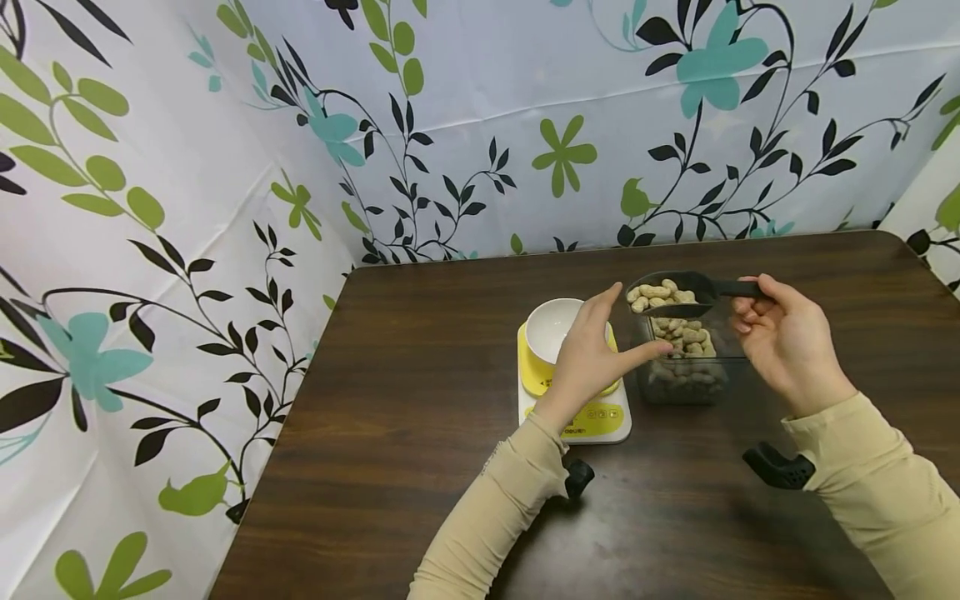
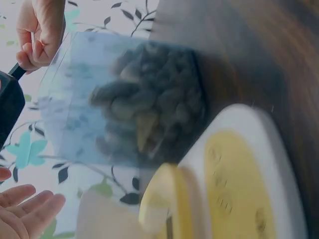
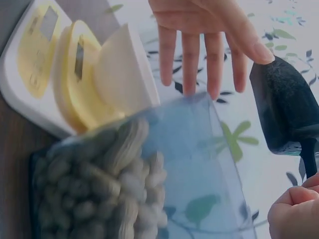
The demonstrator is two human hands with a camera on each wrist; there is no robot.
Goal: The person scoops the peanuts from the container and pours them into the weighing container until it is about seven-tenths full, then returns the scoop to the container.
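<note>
My right hand [image 1: 787, 342] grips the handle of a black scoop [image 1: 703, 292], held above a clear plastic box [image 1: 678, 395]. Several unshelled peanuts [image 1: 660, 293] lie in the scoop. More peanuts [image 3: 124, 184] fill the lower part of the box. My left hand [image 1: 588, 354] is spread with straight fingers between the scale and the box, its palm toward the scoop. In the right wrist view its thumb tip overlaps the scoop's edge. Left of it, a white bowl [image 1: 551, 327] sits on a yellow and white kitchen scale [image 1: 592, 422], partly hidden by that hand.
The dark brown wooden table [image 1: 420, 375] carries all of these. A patterned cloth curtain [image 1: 465, 125] with leaves and flowers hangs behind and to the left of it. Dark wrist mounts [image 1: 778, 467] stick out from the sleeves.
</note>
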